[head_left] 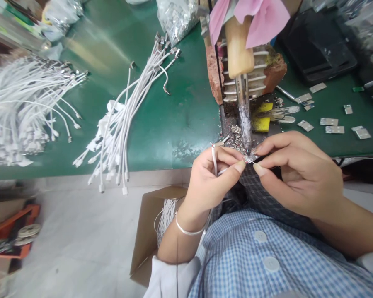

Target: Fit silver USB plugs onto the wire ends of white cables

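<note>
Lower centre-left: cardboard box [143, 236], containing white wires [166, 219]. Top centre: clear plastic bag [164, 11], containing silver-coloured pieces [178, 25]. Centre: left hand [209, 178], fingers pinching white cable [214, 159] beneath soldering iron [243, 93]. Centre-right: right hand [304, 178], fingertips narrow, hold indiscernible.

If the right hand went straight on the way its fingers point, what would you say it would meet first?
Heading left, the right hand would probably meet the tiny silvery piece between the hands first, then the left hand; the soldering iron is close by, but depth is unclear.
</note>
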{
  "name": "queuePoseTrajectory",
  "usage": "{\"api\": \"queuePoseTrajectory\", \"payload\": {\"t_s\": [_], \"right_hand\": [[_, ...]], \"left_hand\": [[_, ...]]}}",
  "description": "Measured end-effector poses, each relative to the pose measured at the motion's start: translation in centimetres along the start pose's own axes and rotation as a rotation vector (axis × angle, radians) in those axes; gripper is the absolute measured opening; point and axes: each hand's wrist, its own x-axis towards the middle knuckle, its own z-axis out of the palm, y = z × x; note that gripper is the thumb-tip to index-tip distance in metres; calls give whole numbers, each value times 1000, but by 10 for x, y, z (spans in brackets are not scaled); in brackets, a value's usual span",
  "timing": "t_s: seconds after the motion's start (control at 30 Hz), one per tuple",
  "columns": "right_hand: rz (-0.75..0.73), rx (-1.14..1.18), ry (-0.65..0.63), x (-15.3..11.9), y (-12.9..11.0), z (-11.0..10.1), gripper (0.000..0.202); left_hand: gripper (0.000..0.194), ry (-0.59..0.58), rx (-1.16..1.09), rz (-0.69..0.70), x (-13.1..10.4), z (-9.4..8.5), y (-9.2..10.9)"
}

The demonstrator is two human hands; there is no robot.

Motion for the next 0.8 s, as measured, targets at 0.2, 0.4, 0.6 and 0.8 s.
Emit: {"api": "queuePoseTrajectory", "payload": {"t_s": [0.2,0.4,0.6,0.8], "right_hand": [[18,-13,6,1,0,-1,17],[-12,-32,12,3,-1,-2,17],[-14,-28,3,4,-1,-2,19],[-3,-37,-11,5,-1,-1,18]], "left_hand": [[17,8,-22,13,1,2,1],[16,6,-54,20,1,2,2],[15,10,-28,15,1,2,3],[15,23,-39,10,1,4,5]]}}
